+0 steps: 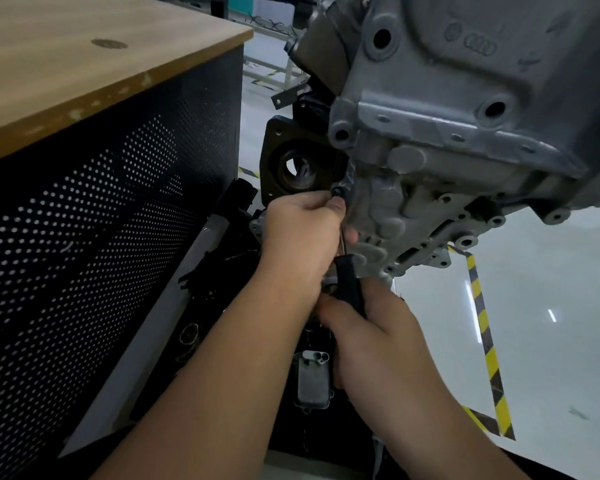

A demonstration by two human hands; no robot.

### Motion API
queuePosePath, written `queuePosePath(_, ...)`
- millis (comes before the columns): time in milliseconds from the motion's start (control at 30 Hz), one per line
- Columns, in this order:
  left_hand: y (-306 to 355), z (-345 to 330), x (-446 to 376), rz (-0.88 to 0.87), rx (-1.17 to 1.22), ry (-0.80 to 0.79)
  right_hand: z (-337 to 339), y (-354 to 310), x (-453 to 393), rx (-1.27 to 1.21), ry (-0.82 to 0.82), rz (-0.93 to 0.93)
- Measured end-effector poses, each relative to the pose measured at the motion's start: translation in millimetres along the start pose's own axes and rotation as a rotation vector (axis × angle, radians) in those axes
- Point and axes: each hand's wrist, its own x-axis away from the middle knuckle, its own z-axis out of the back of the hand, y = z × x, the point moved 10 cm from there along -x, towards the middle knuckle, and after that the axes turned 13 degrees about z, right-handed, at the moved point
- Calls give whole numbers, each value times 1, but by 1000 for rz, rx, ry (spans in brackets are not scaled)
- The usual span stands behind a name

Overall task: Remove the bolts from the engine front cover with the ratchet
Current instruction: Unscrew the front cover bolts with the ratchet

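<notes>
— Working low at the edge of the engine front cover, we've got both hands on the ratchet. Where do we log the bolt?

— Bolt sits at the cover's left edge, roughly 9 o'clock from the casting's middle, just in front of the dark round flange. Left hand is up at the tool's head, fingers curled and pinching there, touching the bolt area. Right hand is below, at 6 o'clock from the left, fingers wrapped around the black handle.

— Long axis?

— Ratchet runs near 12-to-6, head up, handle down, leaning slightly to 5 o'clock at the handle. Thin shaft shows between the hands. Whether the socket is fully seated we cannot tell; the left hand hides it.

— So what does the next swing turn on?

— Our judgement: left hand, the nearer one, steadies the head on the bolt while the right sweeps the handle. Worktop stands at 9 to 10 o'clock, well apart.

— Any writing?

— Four interlocked rings cast near the cover's top, at 1 o'clock, beside a round emblem too blurred to read. No legible words.
</notes>
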Motion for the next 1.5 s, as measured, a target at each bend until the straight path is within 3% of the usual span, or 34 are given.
queuePosePath(300,0,1,-7,-98,22,-3,-4,6,-2,-56,5,-54)
queuePosePath(500,-3,-1,-6,-41,108,-45,-7,2,-5,-94,17,-51)
queuePosePath(833,-7,3,-4,0,150,52,-1,5,-4,-184,15,-94)
queuePosePath(1500,-7,4,-4,-21,198,96,4,-1,-8,-65,-62,-38)
